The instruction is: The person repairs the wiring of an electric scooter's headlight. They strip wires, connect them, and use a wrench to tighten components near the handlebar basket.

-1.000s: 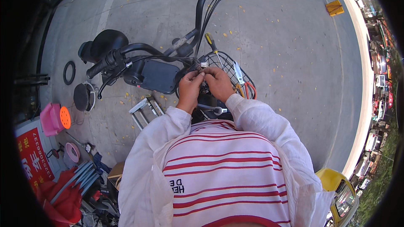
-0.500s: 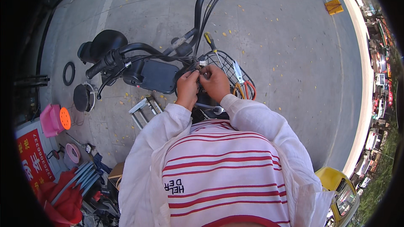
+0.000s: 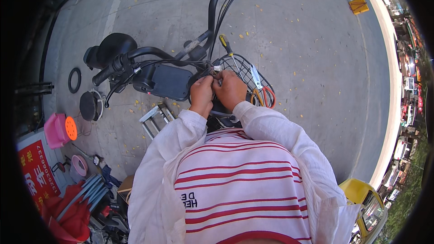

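Both hands meet at the front of a black electric bike, just under its handlebar (image 3: 212,13). My left hand (image 3: 202,95) is closed, thumb and fingers pinched on thin wires (image 3: 214,70). Close against it on the right, my right hand (image 3: 230,89) pinches at the same wires, its fingertips partly hidden. A small white connector (image 3: 217,68) sits just beyond the fingertips. Beside my right hand is the black wire basket (image 3: 246,65), holding a yellow-and-black screwdriver (image 3: 225,44), scissors with a red-orange handle (image 3: 269,97) and silvery blades.
The bike's black seat (image 3: 116,47) and flat deck (image 3: 169,81) lie to the left. A metal step stool (image 3: 156,119), a round black stool (image 3: 91,105), a tyre (image 3: 74,80) and a pink chair (image 3: 55,131) stand on the paving. A yellow vehicle (image 3: 361,203) is at the lower right.
My right hand has turned slightly and drawn closer to my left hand, its fingers curling further over the wires. The left hand stays almost in place.
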